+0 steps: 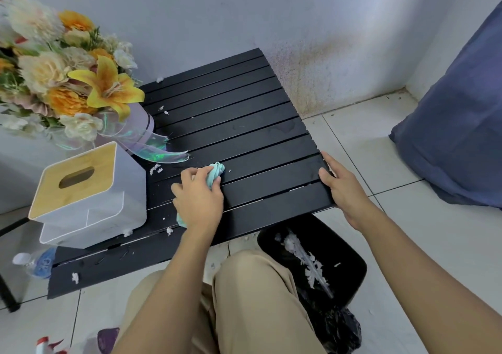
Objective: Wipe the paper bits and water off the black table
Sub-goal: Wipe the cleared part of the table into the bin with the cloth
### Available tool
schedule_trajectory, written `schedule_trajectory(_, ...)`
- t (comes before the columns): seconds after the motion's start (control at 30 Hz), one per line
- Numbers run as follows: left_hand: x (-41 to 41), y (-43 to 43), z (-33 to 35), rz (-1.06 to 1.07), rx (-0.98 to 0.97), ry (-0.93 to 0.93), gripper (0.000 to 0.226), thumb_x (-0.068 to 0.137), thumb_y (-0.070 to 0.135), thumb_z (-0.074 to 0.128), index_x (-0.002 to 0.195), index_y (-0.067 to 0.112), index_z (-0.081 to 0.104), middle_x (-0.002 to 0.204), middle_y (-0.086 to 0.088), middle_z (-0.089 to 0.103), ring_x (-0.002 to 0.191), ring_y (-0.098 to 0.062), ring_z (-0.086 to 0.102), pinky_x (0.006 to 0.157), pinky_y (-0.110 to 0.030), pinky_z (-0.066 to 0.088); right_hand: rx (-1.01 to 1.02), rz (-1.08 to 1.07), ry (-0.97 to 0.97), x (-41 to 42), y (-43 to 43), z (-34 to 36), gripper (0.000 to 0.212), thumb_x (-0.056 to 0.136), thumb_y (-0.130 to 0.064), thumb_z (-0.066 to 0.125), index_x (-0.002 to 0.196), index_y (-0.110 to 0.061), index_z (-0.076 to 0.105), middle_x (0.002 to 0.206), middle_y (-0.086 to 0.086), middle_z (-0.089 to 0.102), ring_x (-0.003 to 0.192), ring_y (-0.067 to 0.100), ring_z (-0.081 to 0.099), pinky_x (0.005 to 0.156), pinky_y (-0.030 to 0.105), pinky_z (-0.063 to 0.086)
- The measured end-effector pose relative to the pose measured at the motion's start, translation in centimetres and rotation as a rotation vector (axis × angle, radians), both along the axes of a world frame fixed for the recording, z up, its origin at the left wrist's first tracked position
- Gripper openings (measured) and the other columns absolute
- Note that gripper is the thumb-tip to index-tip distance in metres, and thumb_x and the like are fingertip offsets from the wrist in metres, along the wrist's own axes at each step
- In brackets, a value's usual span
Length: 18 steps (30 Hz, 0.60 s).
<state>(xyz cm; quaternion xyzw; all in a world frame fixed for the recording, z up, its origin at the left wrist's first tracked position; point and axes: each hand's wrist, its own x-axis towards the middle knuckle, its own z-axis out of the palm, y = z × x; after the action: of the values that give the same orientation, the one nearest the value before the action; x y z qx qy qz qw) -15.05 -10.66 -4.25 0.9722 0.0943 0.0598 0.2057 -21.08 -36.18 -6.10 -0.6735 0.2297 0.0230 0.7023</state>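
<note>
The black slatted table (239, 125) fills the middle of the head view. My left hand (199, 197) grips a bunched light-blue cloth (216, 174) and presses it on a near slat. My right hand (343, 187) holds the table's right edge, thumb on top and fingers curled over the side. White paper bits lie on the slats by the cloth (155, 169), near the flowers (163, 109), at the far corner (159, 79) and along the near left slats (75, 277). A faint wet patch (282, 128) shows on a far slat.
A white tissue box with a wooden lid (81, 190) and a flower bouquet (68, 81) stand on the table's left part. A black bin (353, 266) holding paper scraps sits on the floor below the right edge. A blue cushion (456, 136) lies right; a bottle (35, 265) lies left.
</note>
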Motion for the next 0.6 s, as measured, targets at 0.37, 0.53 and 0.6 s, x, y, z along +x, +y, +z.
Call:
schedule_trajectory(0.37, -0.4, -6.0, -1.0, -0.543, -0.094, -0.052, 0.026, 0.09, 0.022, 0.061, 0.109, 0.039, 0.066, 0.115, 0.018, 0.053, 0.09, -0.018, 0.04, 0.077, -0.031, 0.044, 0.014, 0.003, 0.004, 0.2, 0.0, -0.1, 0.043, 0.104, -0.023, 0.044, 0.143, -0.039, 0.042, 0.133, -0.015, 0.056, 0.107, -0.005, 0.057, 0.089, 0.025, 0.051)
schedule_trajectory(0.53, 0.7, -2.9, 1.8, -0.743, -0.645, 0.218, 0.022, 0.087, 0.013, 0.068, 0.104, 0.026, 0.072, 0.109, 0.007, 0.066, 0.101, -0.006, 0.06, 0.092, -0.016, 0.042, 0.01, 0.006, -0.002, 0.2, -0.1, -0.1, 0.043, 0.104, -0.022, 0.044, 0.143, -0.039, 0.041, 0.127, -0.02, 0.056, 0.095, -0.021, 0.053, 0.083, 0.018, 0.048)
schedule_trajectory(0.6, 1.5, -1.9, 1.8, -0.481, -0.764, 0.054, 0.02, 0.089, 0.012, 0.066, 0.103, 0.025, 0.07, 0.104, 0.007, 0.067, 0.096, 0.0, 0.06, 0.087, -0.015, 0.043, 0.006, 0.0, -0.008, 0.2, 0.0, 0.0, 0.043, 0.104, -0.021, 0.043, 0.143, -0.038, 0.042, 0.123, -0.023, 0.057, 0.094, -0.021, 0.054, 0.084, 0.018, 0.048)
